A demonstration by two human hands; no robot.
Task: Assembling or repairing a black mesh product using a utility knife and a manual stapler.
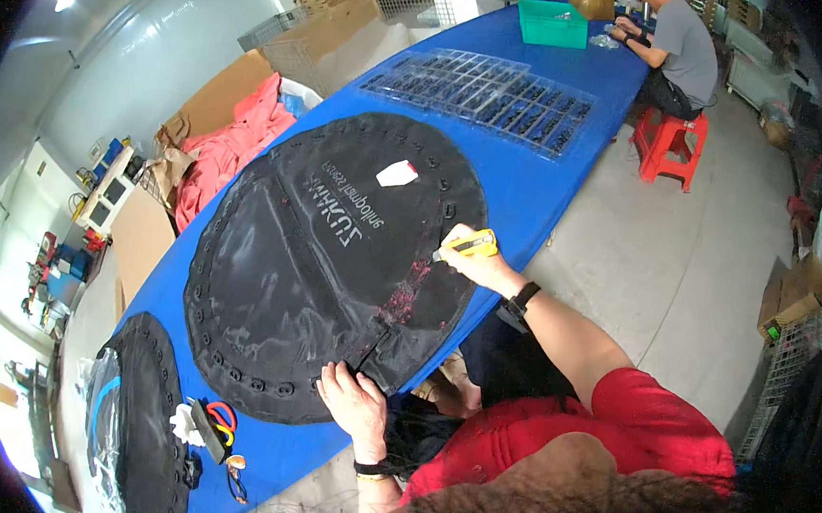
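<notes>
A large round black trampoline mat [267,275] with small loops around its rim lies on the blue table. My right hand [475,261] grips a yellow utility knife [474,244], its tip at the mat's right side. From there a strip of pinkish-red specks [403,299] runs down toward a folded black flap [404,351] at the near edge. Beside that flap, my left hand [353,403] rests on the mat's near rim, fingers stretched out and holding nothing. A white and red scrap [397,174] lies on the mat's upper right part.
Clear trays of small black parts [484,95] sit beyond the mat. A green bin [552,25] stands at the table's far end, where a person [683,52] sits on a red stool [668,146]. Scissors [221,420] and another black mat [147,419] lie at the near left.
</notes>
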